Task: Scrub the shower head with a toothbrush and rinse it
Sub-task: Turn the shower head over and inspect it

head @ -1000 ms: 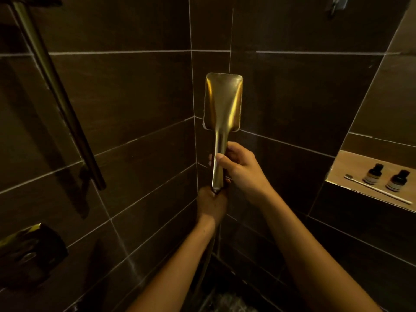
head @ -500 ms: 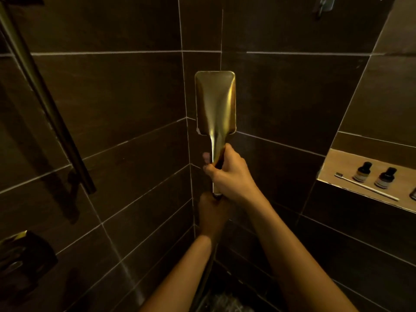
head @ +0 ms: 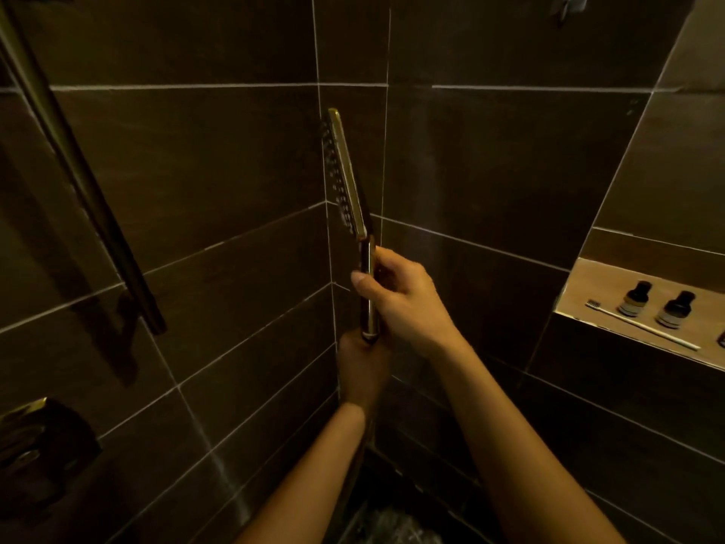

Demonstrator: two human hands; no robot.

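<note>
Handheld shower head, now turned edge-on so its nozzle face points left, where half a second ago its gold back faced the camera. Right hand closed around the handle; left hand gripping just below it (hose presumably). Toothbrush lies untouched on the niche shelf: scrubbing not yet begun.

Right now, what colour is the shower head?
Shiny gold shower head, with small nozzle dots on its face; the head view shows it.

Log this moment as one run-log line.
shower head edge-on, nozzles left | right hand grips handle | left hand at base | toothbrush on shelf
</note>
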